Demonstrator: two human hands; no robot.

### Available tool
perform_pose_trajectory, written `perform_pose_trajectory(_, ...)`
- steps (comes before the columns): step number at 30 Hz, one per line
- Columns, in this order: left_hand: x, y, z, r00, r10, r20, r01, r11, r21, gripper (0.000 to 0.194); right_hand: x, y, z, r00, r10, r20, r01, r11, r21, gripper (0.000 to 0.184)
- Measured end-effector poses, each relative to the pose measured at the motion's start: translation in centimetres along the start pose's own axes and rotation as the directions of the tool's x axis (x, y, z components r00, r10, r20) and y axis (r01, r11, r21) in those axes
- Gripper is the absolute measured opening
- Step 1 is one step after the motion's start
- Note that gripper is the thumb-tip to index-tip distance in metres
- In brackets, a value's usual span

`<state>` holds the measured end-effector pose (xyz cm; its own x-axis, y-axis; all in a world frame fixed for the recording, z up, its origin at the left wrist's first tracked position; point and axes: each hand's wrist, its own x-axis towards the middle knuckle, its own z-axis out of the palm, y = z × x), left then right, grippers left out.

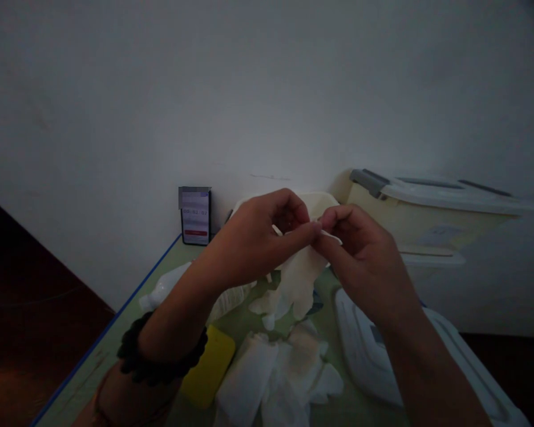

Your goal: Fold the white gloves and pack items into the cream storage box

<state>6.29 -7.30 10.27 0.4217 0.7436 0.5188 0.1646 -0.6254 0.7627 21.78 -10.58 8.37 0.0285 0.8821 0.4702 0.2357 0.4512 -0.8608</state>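
Observation:
Pinched between the fingers of both hands is a thin white glove (299,279), hanging down with its finger ends lowest. My left hand (271,234) grips its upper edge from the left, thumb pressed toward the right hand. My right hand (360,246) holds the same edge from the right, and the fingertips of both hands nearly meet. More crumpled white gloves (289,367) lie in a pile on the table below. A black bead bracelet (160,350) is around my left wrist.
A phone (196,216) showing a timer leans upright against the wall. Left on the green table (160,267) are a white bottle (164,287) and a yellow block (210,365). A white basin (333,204) stands behind my hands. Right are a lidded storage box (431,222) and a loose white lid (365,356).

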Motion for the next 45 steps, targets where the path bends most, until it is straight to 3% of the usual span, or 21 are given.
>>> perform_pose_trajectory(5, 0.0, 0.0, -0.2, 1.000, -0.004, 0.017, 0.005, 0.998, -0.067, 0.014, -0.2, -0.5, -0.1, 0.997, -0.015, 0.076, 0.010, 0.998, 0.067, 0.011)
perform_pose_trajectory(17, -0.1, 0.1, -0.6, 0.998, -0.003, 0.070, 0.015, 0.984, -0.178, 0.019, 0.0, -0.6, -0.8, 0.998, -0.035, 0.048, 0.031, 0.996, 0.085, 0.017)
perform_pose_trajectory(22, -0.2, 0.1, -0.4, 0.999, 0.038, 0.015, -0.035, 0.981, -0.190, 0.023, 0.0, -0.7, -0.8, 0.998, -0.060, 0.031, 0.057, 0.994, 0.096, 0.016)
perform_pose_trajectory(27, -0.1, 0.4, -0.3, 1.000, 0.001, -0.009, -0.003, 0.970, -0.245, 0.022, -0.2, -0.7, -1.0, 0.995, -0.077, 0.065, 0.072, 0.995, 0.072, 0.021)
perform_pose_trajectory(31, -0.1, 0.4, -0.6, 0.998, 0.041, -0.052, -0.048, 0.988, -0.148, 0.038, -0.2, -0.6, -1.2, 0.987, -0.076, 0.138, 0.068, 0.996, 0.065, 0.020)
perform_pose_trajectory(34, 0.1, 0.0, -0.7, 0.989, 0.108, -0.097, -0.106, 0.994, 0.015, 0.034, -0.2, -0.4, -1.4, 0.980, -0.077, 0.181, 0.070, 0.997, 0.045, 0.021)
perform_pose_trajectory(37, 0.3, -0.7, -0.7, 0.991, 0.127, -0.040, -0.123, 0.988, 0.090, 0.022, 0.0, 0.0, -1.4, 0.976, -0.126, 0.177, 0.126, 0.992, 0.010, 0.022)
perform_pose_trajectory(40, 0.5, -1.3, -0.6, 0.992, 0.120, 0.042, -0.121, 0.992, 0.040, 0.022, 0.1, 0.5, -1.5, 0.976, -0.152, 0.153, 0.161, 0.986, -0.047, 0.018)
perform_pose_trajectory(45, 0.4, -1.4, -0.9, 0.989, 0.115, 0.088, -0.111, 0.993, -0.049, 0.027, 0.4, 0.7, -2.1, 0.982, -0.159, 0.104, 0.171, 0.978, -0.119, 0.012)
